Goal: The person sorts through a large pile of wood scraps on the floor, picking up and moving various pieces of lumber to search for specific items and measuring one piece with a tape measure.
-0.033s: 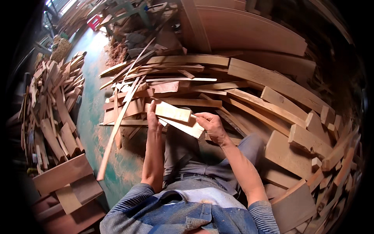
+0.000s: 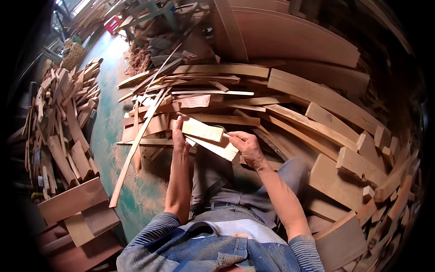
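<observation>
Floor (image 2: 106, 118): green; extends to the left of the hands; sawdust spread over parts of it.
Wood pile (image 2: 317, 96): pale planks and blocks, stacked at random angles; extends beyond the hands and around to their right.
Panel (image 2: 290, 34): wide, reddish-brown; stands beyond the wood pile, far ahead of the hands.
Scrap heap (image 2: 68, 122): narrow offcuts, heaped well to the left of the hands.
Strip (image 2: 136, 145): long, thin, pale; slants down toward the floor, left of the left hand.
Basket (image 2: 72, 55): tan; far ahead and left of the hands, past the scrap heap.
Left hand (image 2: 179, 136): grasping the left end of the block and board; thumb upright at the end.
Right hand (image 2: 246, 147): pinching the right end of the board, fingertips just beside the block's end; exact contact with the block cannot be told.
Board (image 2: 219, 150): pale, flat; held between the hands, above the lap, partly under the block.
Block (image 2: 201, 130): pale, oblong; lies over the board, between the hands, tilted down toward the right.
</observation>
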